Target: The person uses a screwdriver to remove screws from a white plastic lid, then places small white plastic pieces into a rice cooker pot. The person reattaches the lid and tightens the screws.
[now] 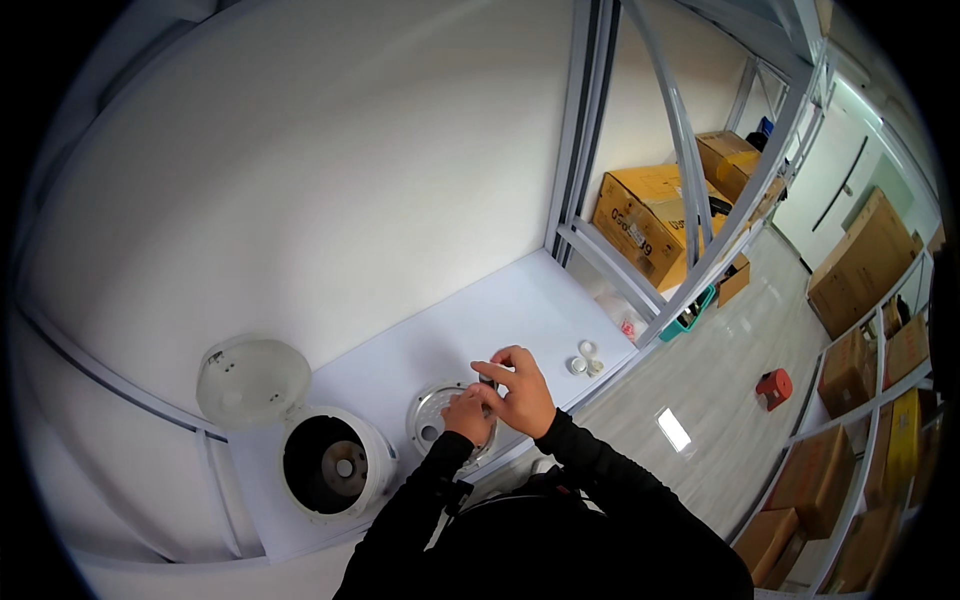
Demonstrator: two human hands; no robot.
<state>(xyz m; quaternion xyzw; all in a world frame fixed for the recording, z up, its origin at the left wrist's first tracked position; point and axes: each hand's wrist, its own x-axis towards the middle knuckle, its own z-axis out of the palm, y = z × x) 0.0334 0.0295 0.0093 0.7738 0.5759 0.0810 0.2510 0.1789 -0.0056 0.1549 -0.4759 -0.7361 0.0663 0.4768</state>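
My left hand [466, 416] is closed over the right part of a round silver metal plate with holes [424, 413], its fingers partly hidden. Beside it my right hand [526, 399] curls its thumb and fingers around a small dark object [487, 380], which is mostly covered. The two hands touch at the fingertips, and what the left one grips is too small to tell. To the left stands a white, round pot-like appliance [376, 462] with a dark inside and a round metal disc [344, 468] at its bottom. Its pale lid [255, 384] is swung up.
Several small white round parts [588, 358] sit at the right end of the white table [520, 295]. A grey metal frame [567, 140] rises behind it. Cardboard boxes [640, 225] fill shelves on the right, and a red object [773, 389] is on the floor.
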